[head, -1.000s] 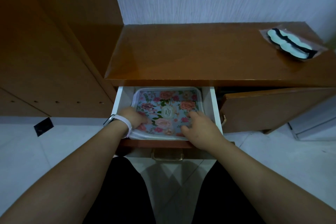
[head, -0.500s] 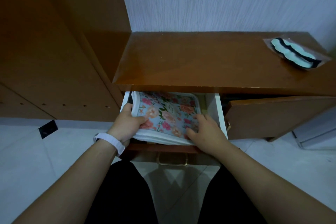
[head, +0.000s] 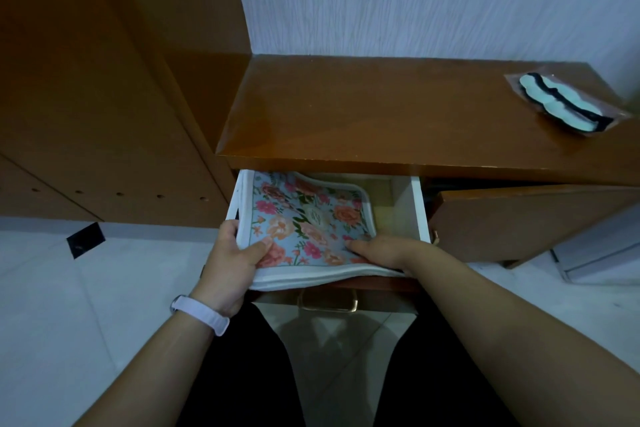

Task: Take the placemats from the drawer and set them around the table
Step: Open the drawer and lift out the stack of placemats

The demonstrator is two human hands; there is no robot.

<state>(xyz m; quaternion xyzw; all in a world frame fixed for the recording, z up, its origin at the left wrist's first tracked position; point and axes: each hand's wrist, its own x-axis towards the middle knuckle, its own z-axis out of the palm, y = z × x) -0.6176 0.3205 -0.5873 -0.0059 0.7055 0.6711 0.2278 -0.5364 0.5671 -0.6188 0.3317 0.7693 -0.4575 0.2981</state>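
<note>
A stack of floral placemats (head: 304,222) with white edging sits tilted in the open white drawer (head: 417,208), its near edge raised over the drawer front. My left hand (head: 232,260) grips the stack's near left corner, thumb on top. At the near right edge my right hand (head: 384,250) holds the stack, thumb on the flowers and fingers hidden underneath. The far right part of the drawer shows bare.
A brown cabinet top (head: 381,107) overhangs the drawer, with a bagged pale blue and black item (head: 564,106) at its right end. A cabinet door (head: 526,222) stands ajar to the right. A tall wooden unit (head: 104,97) fills the left. The drawer's brass handle (head: 327,302) hangs below.
Both hands have gone from resting on the flat placemats to gripping the stack, lifting its near edge over the drawer front and shifting it left. The camera has moved back.
</note>
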